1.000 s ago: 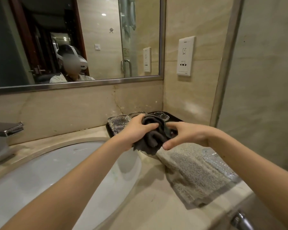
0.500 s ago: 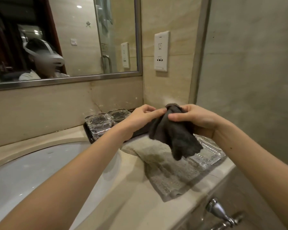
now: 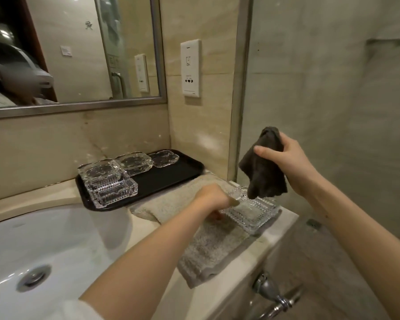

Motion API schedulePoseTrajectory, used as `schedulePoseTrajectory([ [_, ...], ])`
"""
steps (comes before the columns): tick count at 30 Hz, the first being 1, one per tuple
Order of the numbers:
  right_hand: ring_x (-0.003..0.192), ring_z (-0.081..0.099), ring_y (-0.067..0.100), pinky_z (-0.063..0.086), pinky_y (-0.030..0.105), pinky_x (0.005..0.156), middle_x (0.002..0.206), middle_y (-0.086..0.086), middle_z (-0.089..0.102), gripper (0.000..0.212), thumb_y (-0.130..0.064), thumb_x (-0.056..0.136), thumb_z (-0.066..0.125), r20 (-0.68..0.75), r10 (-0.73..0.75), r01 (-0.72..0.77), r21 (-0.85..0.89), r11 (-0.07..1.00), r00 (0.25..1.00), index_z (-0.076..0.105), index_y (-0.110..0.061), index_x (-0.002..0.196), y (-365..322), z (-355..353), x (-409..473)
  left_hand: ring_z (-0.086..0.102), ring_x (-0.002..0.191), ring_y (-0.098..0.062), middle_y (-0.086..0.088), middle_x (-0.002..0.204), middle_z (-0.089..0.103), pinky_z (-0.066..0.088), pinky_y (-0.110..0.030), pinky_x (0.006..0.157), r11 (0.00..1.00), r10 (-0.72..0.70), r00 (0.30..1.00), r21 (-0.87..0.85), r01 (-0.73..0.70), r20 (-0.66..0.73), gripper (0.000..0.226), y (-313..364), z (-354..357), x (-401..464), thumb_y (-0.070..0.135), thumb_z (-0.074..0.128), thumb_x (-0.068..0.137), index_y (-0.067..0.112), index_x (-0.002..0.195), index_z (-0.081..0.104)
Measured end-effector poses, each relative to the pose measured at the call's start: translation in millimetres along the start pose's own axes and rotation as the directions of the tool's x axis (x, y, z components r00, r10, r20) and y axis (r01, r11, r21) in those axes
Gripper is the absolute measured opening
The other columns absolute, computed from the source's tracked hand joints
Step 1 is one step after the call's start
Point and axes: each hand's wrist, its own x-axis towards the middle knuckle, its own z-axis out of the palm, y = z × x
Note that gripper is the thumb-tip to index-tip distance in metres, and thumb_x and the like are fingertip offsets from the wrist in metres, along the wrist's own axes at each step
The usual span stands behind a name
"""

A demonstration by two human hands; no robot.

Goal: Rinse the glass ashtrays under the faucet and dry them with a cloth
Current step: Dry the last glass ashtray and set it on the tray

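Clear square cut-glass ashtray (image 3: pixel 252 212), ribbed walls, flat base, sits upright on a grey terry towel (image 3: pixel 208 241) spread over the beige stone worktop (image 3: pixel 157 282), near the right-hand edge. Glass looks clean; wet or dry, cannot tell.

Left hand (image 3: pixel 214 200) low over the towel, fingers curled onto the ashtray's near-left rim; the fingertips are partly hidden, so a full grip can't be confirmed, but thumb and fingers appear to pinch the rim.

Right hand (image 3: pixel 286 158) raised well above the ashtray, clamped on a dark grey cloth (image 3: pixel 262 169) that hangs bunched from the fist; lowest corner dangles just over the ashtray's far rim, contact unclear.

Black rectangular tray (image 3: pixel 166 176) behind the towel, against the back wall. On it: two square glass ashtrays stacked (image 3: pixel 109 183) at the left end, two flatter glass ashtrays (image 3: pixel 146 161) along the back edge.

White oval sink basin (image 3: pixel 44 245) to the left, metal drain visible. White wall socket plate (image 3: pixel 191 68) above the tray; mirror at upper left.

Against half a second ago: both hands then met on the cloth, held up over the towel. Hands now apart – left has dropped to the ashtray, right alone keeps the cloth and has carried it up and to the right. Ashtray on the towel, then largely hidden by the cloth, now in plain sight
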Motion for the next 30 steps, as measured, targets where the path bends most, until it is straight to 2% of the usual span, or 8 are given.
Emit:
schedulePoseTrajectory([
  [3, 0.095, 0.059, 0.022, 0.05, 0.029, 0.073, 0.1, 0.005, 0.058, 0.033, 0.004, 0.084, 0.054, 0.031, 0.055, -0.053, -0.052, 0.997, 0.998, 0.046, -0.012, 0.111, 6.7, -7.4, 1.5, 0.059, 0.059, -0.019, -0.007, 0.073, 0.055, 0.055, -0.031, 0.06, 0.998, -0.003, 1.0, 0.066, 0.003, -0.006, 0.023, 4.2, 2.2, 10.0, 0.02, 0.055, 0.091, 0.007, 0.072, 0.051],
  [5, 0.095, 0.057, 0.022, 0.049, 0.027, 0.07, 0.098, 0.004, 0.056, 0.034, 0.008, 0.083, 0.049, 0.008, 0.053, -0.052, -0.066, 0.996, 0.999, 0.044, -0.012, 0.11, 12.1, -10.3, 1.9, 0.063, 0.067, -0.025, -0.01, 0.077, 0.054, 0.057, -0.037, 0.074, 1.0, -0.019, 0.999, 0.007, 0.019, 0.036, 0.014, 4.2, 0.9, 13.8, 0.01, 0.047, 0.094, -0.001, 0.091, 0.055],
  [9, 0.105, 0.054, 0.022, 0.05, 0.033, 0.082, 0.11, 0.003, 0.054, 0.042, 0.007, 0.085, 0.052, -0.024, 0.04, -0.043, -0.163, 0.986, 0.999, 0.043, -0.015, 0.119, 17.3, -15.3, 2.0, 0.054, 0.058, -0.016, -0.014, 0.105, 0.054, 0.053, -0.027, 0.061, 0.993, -0.021, 0.997, -0.114, 0.03, 0.075, 0.026, 0.9, -9.6, 11.6, 0.006, 0.043, 0.097, -0.001, 0.122, 0.043],
  [12, 0.11, 0.052, 0.019, 0.049, 0.034, 0.087, 0.121, 0.004, 0.05, 0.052, -0.002, 0.086, 0.06, -0.043, 0.021, -0.029, -0.197, 0.98, 0.999, 0.04, -0.016, 0.131, 18.1, -18.4, 1.2, 0.056, 0.067, -0.016, -0.007, 0.089, 0.051, 0.056, -0.026, 0.067, 0.951, -0.041, 0.994, -0.301, 0.069, 0.097, 0.016, -12.7, -24.8, 5.6, 0.003, 0.044, 0.096, 0.002, 0.111, 0.046],
  [18, 0.115, 0.053, 0.023, 0.047, 0.039, 0.095, 0.127, 0.006, 0.05, 0.048, -0.01, 0.092, 0.053, 0.211, 0.143, -0.135, -0.052, 0.99, 0.967, 0.035, -0.016, 0.136, 7.8, -2.6, 0.0, 0.059, 0.077, -0.023, -0.016, 0.091, 0.056, 0.057, -0.036, 0.066, 0.636, -0.092, 0.985, -0.753, 0.17, 0.145, 0.01, -65.1, -69.6, -25.1, -0.001, 0.039, 0.097, -0.003, 0.097, 0.048],
  [21, 0.106, 0.061, 0.019, 0.054, 0.033, 0.083, 0.118, 0.005, 0.06, 0.034, -0.008, 0.096, 0.044, 0.404, 0.146, -0.18, 0.048, 0.982, 0.903, 0.048, -0.016, 0.128, 0.4, 23.2, -1.8, 0.059, 0.081, -0.028, -0.02, 0.102, 0.054, 0.059, -0.038, 0.054, 0.404, -0.134, 0.985, -0.901, 0.157, 0.111, 0.009, -95.0, -92.9, -49.7, 0.0, 0.039, 0.097, -0.004, 0.098, 0.048],
  [24, 0.085, 0.067, 0.014, 0.057, 0.026, 0.07, 0.096, 0.007, 0.066, 0.028, 0.003, 0.092, 0.046, 0.427, 0.067, -0.133, 0.125, 0.983, 0.902, 0.057, -0.01, 0.114, -6.9, 61.1, -1.3, 0.06, 0.083, -0.033, -0.022, 0.103, 0.058, 0.057, -0.04, 0.049, 0.225, -0.158, 0.984, -0.967, 0.116, 0.081, 0.015, -121.9, -113.6, -86.2, 0.001, 0.035, 0.098, -0.004, 0.101, 0.048],
  [30, 0.073, 0.064, 0.008, 0.053, 0.018, 0.064, 0.084, 0.005, 0.065, 0.024, 0.011, 0.085, 0.053, 0.563, -0.006, -0.018, 0.038, 0.999, 0.826, 0.059, -0.006, 0.1, -15.4, 158.2, -3.8, 0.066, 0.078, -0.028, -0.017, 0.079, 0.072, 0.059, -0.033, 0.053, 0.225, -0.264, 0.964, -0.974, 0.016, -0.045, 0.02, -188.1, -133.1, -159.9, -0.002, 0.036, 0.094, -0.001, 0.102, 0.054],
])
